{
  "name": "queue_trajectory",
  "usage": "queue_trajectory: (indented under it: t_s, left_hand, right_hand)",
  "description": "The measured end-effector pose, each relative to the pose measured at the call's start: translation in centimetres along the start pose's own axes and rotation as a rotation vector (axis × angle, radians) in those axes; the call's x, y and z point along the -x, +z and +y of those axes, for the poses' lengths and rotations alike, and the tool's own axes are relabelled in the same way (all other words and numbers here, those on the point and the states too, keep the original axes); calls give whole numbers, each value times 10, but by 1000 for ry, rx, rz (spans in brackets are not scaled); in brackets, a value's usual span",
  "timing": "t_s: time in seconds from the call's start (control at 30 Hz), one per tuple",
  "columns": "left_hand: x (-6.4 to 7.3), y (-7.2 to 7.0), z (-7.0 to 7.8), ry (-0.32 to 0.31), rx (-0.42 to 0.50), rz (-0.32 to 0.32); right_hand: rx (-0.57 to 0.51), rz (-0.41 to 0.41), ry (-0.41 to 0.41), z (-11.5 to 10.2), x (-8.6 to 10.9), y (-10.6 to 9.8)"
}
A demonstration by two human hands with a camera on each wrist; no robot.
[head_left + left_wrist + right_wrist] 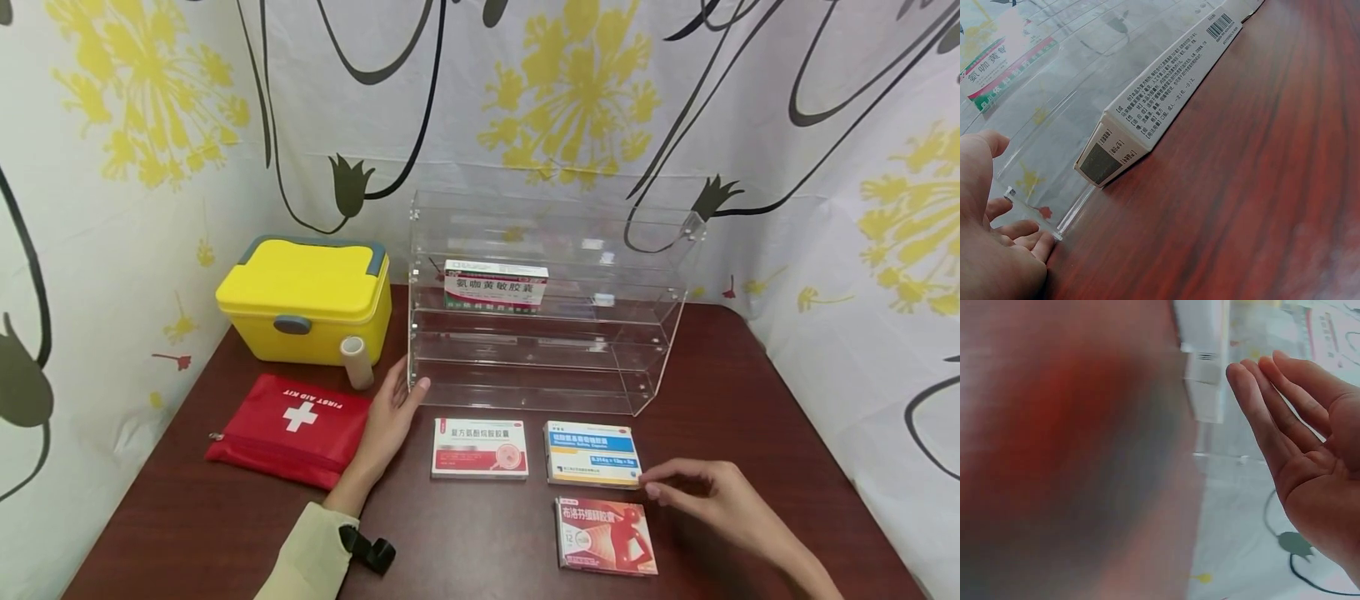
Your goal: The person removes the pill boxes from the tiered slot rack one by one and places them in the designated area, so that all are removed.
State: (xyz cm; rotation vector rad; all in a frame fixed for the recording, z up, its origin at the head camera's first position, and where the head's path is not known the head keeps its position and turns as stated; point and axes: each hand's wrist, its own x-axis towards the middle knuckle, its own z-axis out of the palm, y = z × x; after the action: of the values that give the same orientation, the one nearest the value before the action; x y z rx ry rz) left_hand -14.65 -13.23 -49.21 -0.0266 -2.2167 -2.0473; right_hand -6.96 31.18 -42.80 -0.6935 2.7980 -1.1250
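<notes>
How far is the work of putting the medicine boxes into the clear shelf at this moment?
Done: one green-and-red medicine box stands inside the clear acrylic shelf. In hand: the left hand touches the shelf's front left corner, and the right hand reaches for the blue-and-yellow medicine box without gripping it. Left: that box, the white-and-red box and the red box lie on the brown table.

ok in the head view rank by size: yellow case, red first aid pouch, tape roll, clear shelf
1. clear shelf
2. yellow case
3. red first aid pouch, close to the case in spread and nearer the camera, so unsure
4. tape roll
</notes>
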Motion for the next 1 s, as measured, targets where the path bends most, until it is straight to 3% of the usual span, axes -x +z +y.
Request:
queue_trajectory:
  t_s: [0.17,0.57,0.67,0.9,1.0]
  left_hand:
    - [1,0,1,-8,0,2]
    - [0,-2,3,-2,-5,-15]
    - [-1,-2,7,-21,-1,-26]
    - [0,-1,1,9,-34,4]
    - [0,0,1,11,-27,6]
  right_hand:
    - [23,55,-58,-21,-21,-17]
    - [139,109,-227,-73,-97,-53]
    - [170,129,-250,-85,-116,-60]
    - [114,138,-265,-111,-160,-69]
    - [139,150,-280,-118,-176,-71]
